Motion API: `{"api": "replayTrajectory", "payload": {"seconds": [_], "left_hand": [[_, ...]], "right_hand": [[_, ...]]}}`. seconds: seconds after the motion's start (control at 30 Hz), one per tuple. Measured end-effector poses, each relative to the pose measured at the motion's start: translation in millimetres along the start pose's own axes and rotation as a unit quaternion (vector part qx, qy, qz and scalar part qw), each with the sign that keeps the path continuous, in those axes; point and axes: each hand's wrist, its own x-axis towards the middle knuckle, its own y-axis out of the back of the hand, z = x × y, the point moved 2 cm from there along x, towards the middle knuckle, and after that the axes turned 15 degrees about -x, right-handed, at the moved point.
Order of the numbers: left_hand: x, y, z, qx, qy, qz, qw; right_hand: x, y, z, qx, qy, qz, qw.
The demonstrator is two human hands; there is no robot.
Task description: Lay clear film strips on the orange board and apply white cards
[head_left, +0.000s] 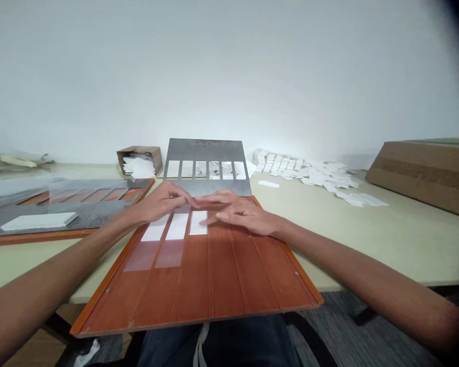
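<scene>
My left hand (162,201) rests at the far end of an orange-brown wood-grain board (222,285), its fingertips curled down near the lower edge of a grey metal plate (206,168) with a row of slots. My right hand (240,214) lies flat with its fingers over a third white paper strip (198,223), touching the fingertips of my left hand. Two more white paper strips (155,228) (177,226) lie in the board's grooves to the left. Below them are two translucent film strips (139,256) (169,253). Neither hand shows anything held.
To the left, a second board with a grey metal sheet (99,214) carries a white block (39,221). At the back stand a small cardboard box of white papers (139,162) and a scattered pile of white cards (302,173). A large cardboard carton (421,176) stands at the right.
</scene>
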Motion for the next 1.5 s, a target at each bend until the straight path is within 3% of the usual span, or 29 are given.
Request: {"api": "replayTrajectory", "payload": {"seconds": [0.1, 0.17, 0.23, 0.33, 0.43, 0.6, 0.77, 0.87, 1.03, 1.2, 1.37, 1.5], "left_hand": [[-1, 5.8, -4, -0.077, -0.048, 0.128, 0.988], [-2, 9.0, -10, -0.103, -0.066, 0.202, 0.972], [-3, 10.1, -15, -0.119, -0.082, 0.262, 0.954], [-3, 10.0, -19, -0.156, -0.107, 0.32, 0.928], [-4, 12.4, -22, -0.184, -0.11, 0.356, 0.909], [-7, 20.2, -25, -0.223, -0.105, 0.384, 0.89], [-6, 18.9, -29, -0.256, -0.101, 0.371, 0.887], [-5, 14.7, -31, -0.272, -0.091, 0.362, 0.887], [-5, 11.3, -34, -0.291, -0.074, 0.354, 0.886], [-4, 11.6, -37, -0.308, -0.076, 0.339, 0.886], [-2, 11.1, -45, -0.327, -0.084, 0.312, 0.888], [-1, 12.9, -47, -0.334, -0.087, 0.3, 0.889]], "right_hand": [[-2, 3, 5, 0.047, -0.095, 0.079, 0.991], [0, 3, 8, 0.054, -0.155, 0.09, 0.982], [6, 3, 11, 0.044, -0.195, 0.069, 0.977], [25, 4, 13, 0.031, -0.219, -0.016, 0.975], [54, 6, 13, 0.003, -0.224, -0.126, 0.966], [97, 9, 6, -0.031, -0.233, -0.295, 0.926], [123, 6, 0, -0.078, -0.233, -0.41, 0.878], [135, 5, 0, -0.098, -0.212, -0.441, 0.867], [141, 11, -9, 0.007, -0.14, -0.439, 0.888], [122, 40, -26, 0.029, -0.073, -0.364, 0.928], [72, 81, -22, 0.045, -0.1, -0.272, 0.956], [15, 90, 7, 0.107, -0.154, -0.164, 0.969]]}}
